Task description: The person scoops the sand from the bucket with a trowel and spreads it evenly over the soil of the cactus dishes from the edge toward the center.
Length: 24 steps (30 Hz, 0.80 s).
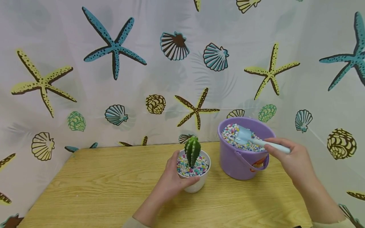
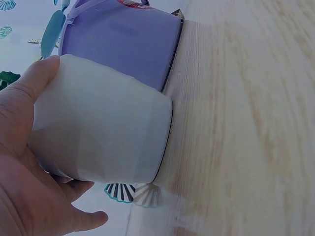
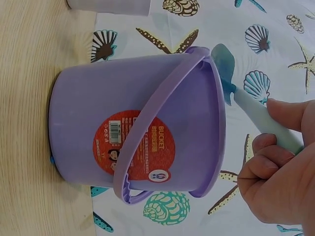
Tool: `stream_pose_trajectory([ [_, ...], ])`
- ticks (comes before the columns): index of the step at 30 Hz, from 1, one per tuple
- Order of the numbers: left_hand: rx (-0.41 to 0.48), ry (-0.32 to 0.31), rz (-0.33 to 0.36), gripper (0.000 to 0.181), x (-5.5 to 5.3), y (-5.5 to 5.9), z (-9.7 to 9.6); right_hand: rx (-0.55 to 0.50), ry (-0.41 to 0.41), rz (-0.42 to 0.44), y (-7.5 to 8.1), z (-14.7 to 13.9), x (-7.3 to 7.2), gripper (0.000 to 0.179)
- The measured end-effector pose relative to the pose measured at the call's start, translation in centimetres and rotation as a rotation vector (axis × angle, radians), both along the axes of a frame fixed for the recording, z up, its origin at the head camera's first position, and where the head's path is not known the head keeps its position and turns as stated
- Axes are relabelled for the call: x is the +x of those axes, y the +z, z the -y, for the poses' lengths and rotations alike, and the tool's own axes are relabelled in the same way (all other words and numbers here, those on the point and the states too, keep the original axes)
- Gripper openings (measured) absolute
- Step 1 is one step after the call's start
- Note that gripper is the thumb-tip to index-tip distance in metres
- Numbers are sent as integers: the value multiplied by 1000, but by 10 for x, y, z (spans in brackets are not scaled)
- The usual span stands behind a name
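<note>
Right hand grips toy shovel over lilac bucket, two o'clock of cactus pot, which left hand clasps; over-tilting a load, I judge, could spill pebbles.

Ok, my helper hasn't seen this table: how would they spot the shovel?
On the wooden table, a purple bucket stands beside a white pot. The shovel is at the bucket's mouth, held by the right hand. Unlike bucket or pot, it's pale blue.
</note>
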<state>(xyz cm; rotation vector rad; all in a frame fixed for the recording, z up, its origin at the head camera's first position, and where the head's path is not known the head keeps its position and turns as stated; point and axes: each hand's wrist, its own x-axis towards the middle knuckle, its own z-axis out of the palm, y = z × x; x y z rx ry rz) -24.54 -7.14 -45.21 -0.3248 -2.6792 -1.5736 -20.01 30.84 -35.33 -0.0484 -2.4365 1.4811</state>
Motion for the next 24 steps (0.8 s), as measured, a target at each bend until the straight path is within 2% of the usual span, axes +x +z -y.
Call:
stream_pose_trajectory([
  [13,14,-9,-2,124,-1,0,1,20,48,44,-2,15,9,51],
  [24,15,-14,-5,124,0,0,2,35,63,19,-8,26,16,44],
])
